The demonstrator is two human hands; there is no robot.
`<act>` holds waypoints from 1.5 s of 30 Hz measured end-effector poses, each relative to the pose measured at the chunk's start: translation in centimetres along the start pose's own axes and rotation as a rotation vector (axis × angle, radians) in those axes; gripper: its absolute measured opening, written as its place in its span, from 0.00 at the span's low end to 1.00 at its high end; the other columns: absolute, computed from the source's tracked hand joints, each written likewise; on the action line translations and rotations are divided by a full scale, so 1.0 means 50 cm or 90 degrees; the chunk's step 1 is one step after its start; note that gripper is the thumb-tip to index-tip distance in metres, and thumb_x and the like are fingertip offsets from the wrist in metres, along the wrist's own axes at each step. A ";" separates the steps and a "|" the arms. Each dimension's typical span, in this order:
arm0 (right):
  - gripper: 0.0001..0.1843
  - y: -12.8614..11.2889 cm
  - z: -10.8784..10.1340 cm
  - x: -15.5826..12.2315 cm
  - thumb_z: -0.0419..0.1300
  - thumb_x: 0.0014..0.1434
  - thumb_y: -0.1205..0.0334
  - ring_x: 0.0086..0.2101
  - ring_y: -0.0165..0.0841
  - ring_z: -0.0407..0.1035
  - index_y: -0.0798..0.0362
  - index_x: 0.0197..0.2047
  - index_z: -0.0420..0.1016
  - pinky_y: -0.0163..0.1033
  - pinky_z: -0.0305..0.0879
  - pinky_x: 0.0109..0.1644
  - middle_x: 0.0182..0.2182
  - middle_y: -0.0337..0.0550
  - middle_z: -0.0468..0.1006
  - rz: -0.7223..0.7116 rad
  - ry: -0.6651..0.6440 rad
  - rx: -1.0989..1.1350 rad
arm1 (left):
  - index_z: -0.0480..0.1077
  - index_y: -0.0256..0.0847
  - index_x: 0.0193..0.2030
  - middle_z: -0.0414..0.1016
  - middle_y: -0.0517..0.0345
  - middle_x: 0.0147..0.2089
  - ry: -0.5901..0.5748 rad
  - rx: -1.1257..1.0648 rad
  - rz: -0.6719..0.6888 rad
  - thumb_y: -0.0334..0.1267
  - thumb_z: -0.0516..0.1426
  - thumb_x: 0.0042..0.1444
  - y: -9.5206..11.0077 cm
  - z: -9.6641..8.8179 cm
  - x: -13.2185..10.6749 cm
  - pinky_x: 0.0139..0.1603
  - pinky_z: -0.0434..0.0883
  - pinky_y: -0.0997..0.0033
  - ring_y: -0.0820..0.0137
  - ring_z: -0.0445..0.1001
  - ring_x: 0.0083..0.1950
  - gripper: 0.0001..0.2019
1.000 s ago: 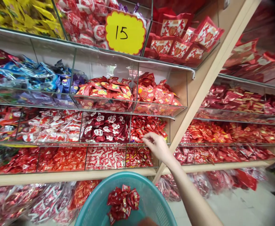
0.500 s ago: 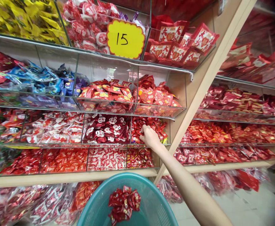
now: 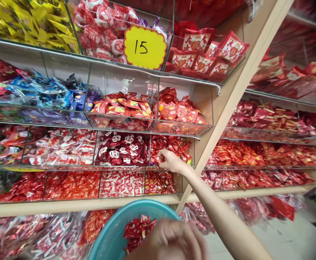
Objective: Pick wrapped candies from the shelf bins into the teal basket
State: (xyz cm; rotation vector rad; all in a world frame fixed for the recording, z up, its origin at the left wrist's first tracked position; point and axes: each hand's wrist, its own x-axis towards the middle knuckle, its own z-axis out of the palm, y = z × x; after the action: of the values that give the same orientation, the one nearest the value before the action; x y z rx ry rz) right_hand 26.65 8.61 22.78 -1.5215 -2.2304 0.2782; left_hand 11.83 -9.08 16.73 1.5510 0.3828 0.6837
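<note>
My right hand (image 3: 172,161) reaches from the lower right into a clear shelf bin of small red-wrapped candies (image 3: 160,142). Its fingers are curled and closed at the candies near the bin's front edge, seemingly on a red-wrapped one. My left hand (image 3: 178,236) is a blur at the bottom, over the right side of a teal plastic basket (image 3: 111,225); motion smears its fingers. Inside the basket lies a heap of red-wrapped candies (image 3: 137,231), partly covered by that hand.
Beside the reached bin is one of dark maroon packets (image 3: 122,150). Above are red packets (image 3: 125,104) and a yellow tag (image 3: 145,47) marked 15. A slanting wooden post (image 3: 223,104) separates the shelves. Bagged candies (image 3: 57,234) lie underneath.
My left hand has come into view over the basket, hiding part of it. My right hand has stayed in the same bin, shifting slightly lower and toward its front.
</note>
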 end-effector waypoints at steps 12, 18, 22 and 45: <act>0.12 -0.036 0.001 -0.001 0.62 0.49 0.68 0.26 0.27 0.55 0.51 0.36 0.63 0.33 0.47 0.31 0.25 0.32 0.63 0.032 0.005 -0.054 | 0.69 0.40 0.50 0.70 0.49 0.54 0.465 0.820 -0.324 0.29 0.42 0.56 -0.311 -0.296 -0.112 0.56 0.62 0.57 0.62 0.65 0.55 0.20; 0.11 -0.047 -0.006 -0.003 0.60 0.50 0.69 0.24 0.26 0.53 0.50 0.35 0.62 0.33 0.45 0.29 0.23 0.31 0.62 0.048 -0.009 -0.048 | 0.64 0.39 0.58 0.68 0.48 0.58 0.403 0.849 -0.365 0.32 0.40 0.59 -0.351 -0.271 -0.129 0.59 0.63 0.59 0.63 0.65 0.58 0.23; 0.11 -0.052 -0.009 0.000 0.61 0.50 0.68 0.24 0.26 0.55 0.50 0.36 0.62 0.33 0.46 0.28 0.24 0.32 0.63 0.066 -0.024 -0.072 | 0.63 0.39 0.59 0.66 0.48 0.60 0.394 0.850 -0.374 0.33 0.38 0.60 -0.357 -0.267 -0.133 0.59 0.63 0.59 0.63 0.65 0.59 0.24; 0.12 0.015 -0.036 0.012 0.63 0.51 0.56 0.23 0.23 0.59 0.53 0.36 0.70 0.28 0.55 0.24 0.27 0.34 0.70 0.145 0.067 0.665 | 0.63 0.41 0.60 0.67 0.50 0.59 0.405 0.856 -0.369 0.32 0.39 0.59 -0.366 -0.266 -0.140 0.60 0.62 0.59 0.63 0.64 0.59 0.24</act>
State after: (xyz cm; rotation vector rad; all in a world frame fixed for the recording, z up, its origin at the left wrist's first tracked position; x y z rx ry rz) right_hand 27.87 9.33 24.24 -1.1135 -1.3889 1.1722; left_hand 1.04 -1.05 -2.75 2.2135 1.9860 0.4071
